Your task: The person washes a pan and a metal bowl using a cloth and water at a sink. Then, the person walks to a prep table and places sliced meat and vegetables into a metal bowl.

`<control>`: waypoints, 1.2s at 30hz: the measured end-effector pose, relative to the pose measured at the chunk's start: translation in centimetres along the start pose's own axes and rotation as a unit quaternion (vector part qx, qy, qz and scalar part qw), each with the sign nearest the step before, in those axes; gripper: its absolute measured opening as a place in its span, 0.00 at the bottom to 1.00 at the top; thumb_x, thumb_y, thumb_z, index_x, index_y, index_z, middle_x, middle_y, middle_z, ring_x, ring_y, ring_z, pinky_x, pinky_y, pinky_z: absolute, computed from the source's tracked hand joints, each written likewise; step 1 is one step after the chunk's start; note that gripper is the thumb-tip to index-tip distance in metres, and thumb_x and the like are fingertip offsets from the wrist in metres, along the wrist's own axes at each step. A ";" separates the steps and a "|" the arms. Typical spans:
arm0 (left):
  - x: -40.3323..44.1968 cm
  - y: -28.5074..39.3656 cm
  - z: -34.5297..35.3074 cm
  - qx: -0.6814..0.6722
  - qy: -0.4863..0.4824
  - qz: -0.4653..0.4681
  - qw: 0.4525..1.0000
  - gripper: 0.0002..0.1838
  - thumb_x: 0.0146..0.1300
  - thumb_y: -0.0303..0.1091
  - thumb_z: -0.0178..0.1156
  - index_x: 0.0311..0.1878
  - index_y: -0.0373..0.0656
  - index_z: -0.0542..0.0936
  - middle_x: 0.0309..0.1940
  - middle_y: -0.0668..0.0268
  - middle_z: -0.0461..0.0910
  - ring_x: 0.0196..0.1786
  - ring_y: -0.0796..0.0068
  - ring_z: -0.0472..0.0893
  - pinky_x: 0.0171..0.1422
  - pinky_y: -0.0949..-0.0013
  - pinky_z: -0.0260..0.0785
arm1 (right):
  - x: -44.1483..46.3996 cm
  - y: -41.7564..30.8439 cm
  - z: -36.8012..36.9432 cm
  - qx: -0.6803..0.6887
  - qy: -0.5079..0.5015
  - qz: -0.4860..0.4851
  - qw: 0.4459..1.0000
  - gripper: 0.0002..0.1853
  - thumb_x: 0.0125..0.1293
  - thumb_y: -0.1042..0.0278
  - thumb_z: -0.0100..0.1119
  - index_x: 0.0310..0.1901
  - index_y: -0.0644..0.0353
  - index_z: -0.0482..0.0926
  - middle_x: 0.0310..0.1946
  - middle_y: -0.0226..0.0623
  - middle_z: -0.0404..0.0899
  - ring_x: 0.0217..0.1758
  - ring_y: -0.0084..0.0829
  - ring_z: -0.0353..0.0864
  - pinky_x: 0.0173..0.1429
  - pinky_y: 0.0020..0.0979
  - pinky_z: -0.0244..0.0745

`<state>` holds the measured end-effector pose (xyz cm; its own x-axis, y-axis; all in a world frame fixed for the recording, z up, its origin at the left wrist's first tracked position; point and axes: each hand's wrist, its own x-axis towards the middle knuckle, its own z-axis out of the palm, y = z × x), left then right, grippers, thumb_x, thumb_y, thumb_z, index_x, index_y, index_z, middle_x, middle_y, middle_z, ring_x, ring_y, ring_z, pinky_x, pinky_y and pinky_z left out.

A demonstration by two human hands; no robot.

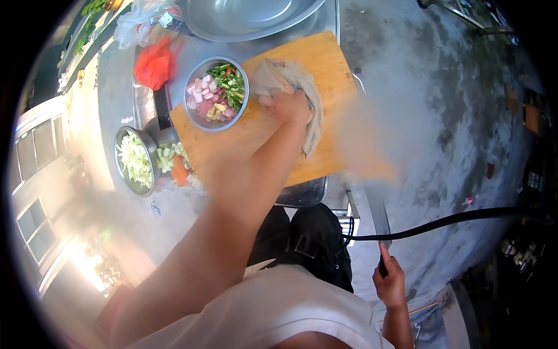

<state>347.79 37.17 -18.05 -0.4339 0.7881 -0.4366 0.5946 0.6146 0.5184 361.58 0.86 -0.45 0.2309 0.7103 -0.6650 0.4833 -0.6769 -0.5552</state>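
Note:
My left hand (289, 106) is closed on a beige cloth (313, 96), pressing it on the wooden cutting board (340, 75). Part of the cloth is bunched under the fingers and part trails toward me. Down at my right side, my right hand (390, 279) grips the dark handle of a knife (379, 212), its blade pointing away from me. On the board's left part, beside the cloth, stands a metal bowl (246, 78) with cut pale pink meat, chopped green and red peppers and yellowish pieces in separate heaps.
A metal colander (152, 154) of shredded pale-green vegetable stands left of the board, near vegetable scraps (180, 171). Behind are a red plastic bag (154, 67), a clear bag (136, 26) and a large metal basin (250, 36). A black cable (447, 221) crosses at right. Blurry smudges veil parts of the view.

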 end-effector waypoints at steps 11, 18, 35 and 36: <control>-10.1 3.1 6.7 0.041 -0.478 0.381 0.791 0.22 0.46 0.34 0.64 0.49 0.49 0.80 0.53 0.58 0.65 0.53 0.58 0.72 0.56 0.64 0.67 | -2.2 4.2 0.8 0.131 0.059 0.100 0.984 0.37 0.53 0.89 0.47 0.67 0.57 0.61 0.26 0.24 0.65 0.20 0.15 0.62 0.23 0.17 0.64; -11.1 0.0 -0.8 -0.091 -0.444 0.498 0.739 0.24 0.50 0.28 0.61 0.52 0.59 0.79 0.55 0.58 0.66 0.56 0.58 0.69 0.57 0.65 0.67 | -3.0 3.2 0.3 0.217 0.086 0.185 0.955 0.40 0.53 0.88 0.46 0.70 0.55 0.54 0.26 0.26 0.66 0.18 0.16 0.65 0.21 0.19 0.65; -1.0 -28.8 -23.7 0.245 -0.141 0.190 0.940 0.26 0.46 0.24 0.63 0.51 0.59 0.79 0.55 0.56 0.66 0.54 0.50 0.72 0.56 0.57 0.70 | 5.5 -6.3 -1.1 0.266 0.043 0.056 0.961 0.41 0.54 0.88 0.45 0.71 0.55 0.49 0.27 0.29 0.67 0.20 0.18 0.66 0.22 0.20 0.66; -1.0 -31.3 -25.2 0.234 -0.113 0.148 0.954 0.25 0.47 0.23 0.62 0.50 0.58 0.79 0.55 0.56 0.66 0.53 0.49 0.72 0.55 0.57 0.70 | 5.9 -6.2 -1.0 0.263 0.028 0.051 0.963 0.41 0.54 0.89 0.46 0.71 0.55 0.50 0.28 0.30 0.67 0.20 0.18 0.67 0.22 0.20 0.67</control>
<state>312.56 18.09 -15.30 -0.0752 0.8647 -0.4966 0.9282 0.2427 0.2820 360.79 9.44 -0.40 0.3061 0.6348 -0.7095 -0.0354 -0.7371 -0.6748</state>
